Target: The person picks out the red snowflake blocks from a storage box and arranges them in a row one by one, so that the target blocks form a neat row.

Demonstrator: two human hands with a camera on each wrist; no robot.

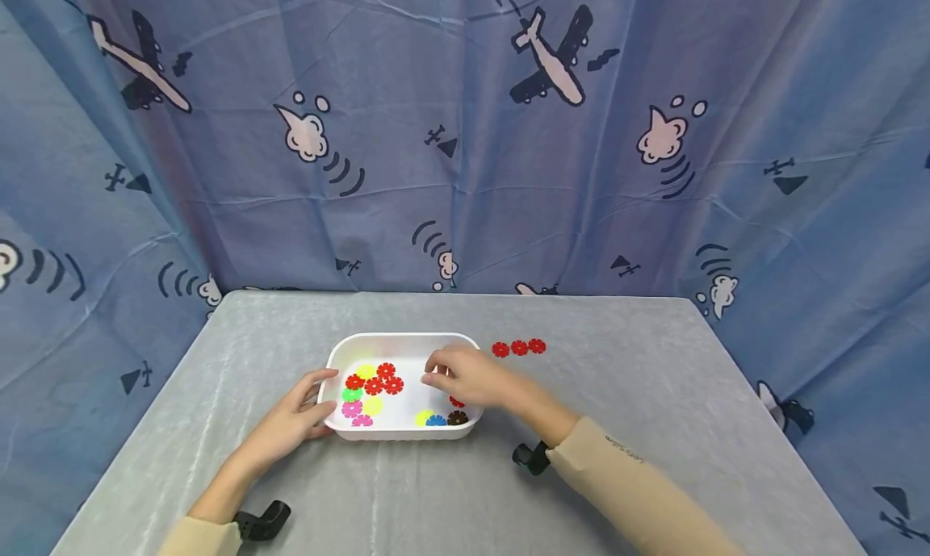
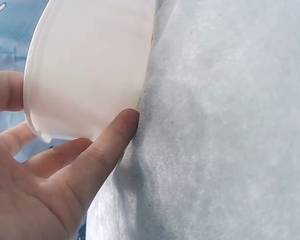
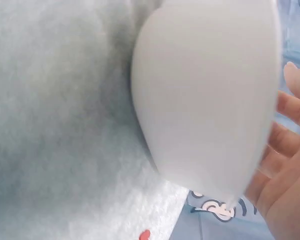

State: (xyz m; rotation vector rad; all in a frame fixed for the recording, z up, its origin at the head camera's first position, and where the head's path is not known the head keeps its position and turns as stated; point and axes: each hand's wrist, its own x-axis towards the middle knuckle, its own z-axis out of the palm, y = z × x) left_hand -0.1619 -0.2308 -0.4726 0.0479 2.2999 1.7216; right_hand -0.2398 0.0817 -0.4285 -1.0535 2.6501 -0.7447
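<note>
The right hand (image 1: pixel 468 376) reaches in over the white tray (image 1: pixel 402 342) from the right, palm down, forearm slanting across the table from the lower right in a beige sleeve (image 1: pixel 639 491). Its fingers are lightly bent and point left over the tray's inside; whether they pinch a piece cannot be told, since the fingertips hide what lies under them. The left hand (image 1: pixel 291 419) lies against the tray's left end with straight, relaxed fingers, the thumb along the near corner and the fingertips touching the wall; the left wrist view shows the fingers (image 2: pixel 107 142) laid against the outside of the tray (image 2: pixel 90 65).

The tray sits on the grey table (image 1: pixel 654 427), near its middle. Inside it lie flat flower-shaped discs (image 1: pixel 374 385): red ones clustered at the left with yellow, green and pink ones, and yellow, blue and dark brown ones along the near wall. Just beyond the tray's right end, three red discs (image 1: pixel 519 347) lie in a row on the table. A blue curtain with aeroplanes (image 1: pixel 552 56) hangs behind.
</note>
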